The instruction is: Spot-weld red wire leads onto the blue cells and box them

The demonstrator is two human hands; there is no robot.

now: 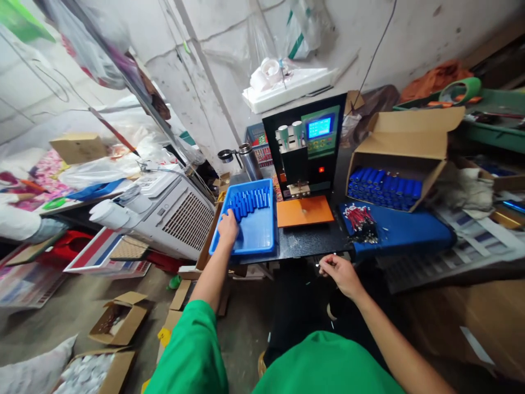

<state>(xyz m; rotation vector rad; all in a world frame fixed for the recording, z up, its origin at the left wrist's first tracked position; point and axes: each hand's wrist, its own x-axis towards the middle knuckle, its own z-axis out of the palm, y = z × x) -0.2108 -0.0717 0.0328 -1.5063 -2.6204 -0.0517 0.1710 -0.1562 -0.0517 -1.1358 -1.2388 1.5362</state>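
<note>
My left hand [228, 227] reaches over the left side of a blue plastic tray [256, 243], its fingers closed on a blue battery cell at the near end of a group. Several more blue battery cells [255, 199] lie side by side in that tray. My right hand [335, 268] is just off the front edge of the black worktop [303, 241], thumb and fingers pinched together. Something small and pale may be at its fingertips, too small to name. Between and beyond the hands stands a black machine [322, 180] with a lit screen and an orange plate [305, 212].
Right of the machine, an open cardboard box [404, 134] holds many blue cells. Red and black wire leads [361, 221] lie on a blue surface [404, 232]. Behind the tray stands a metal flask [249, 160]. A white air cooler [180, 210] is at left, with open boxes [118, 317] on the floor.
</note>
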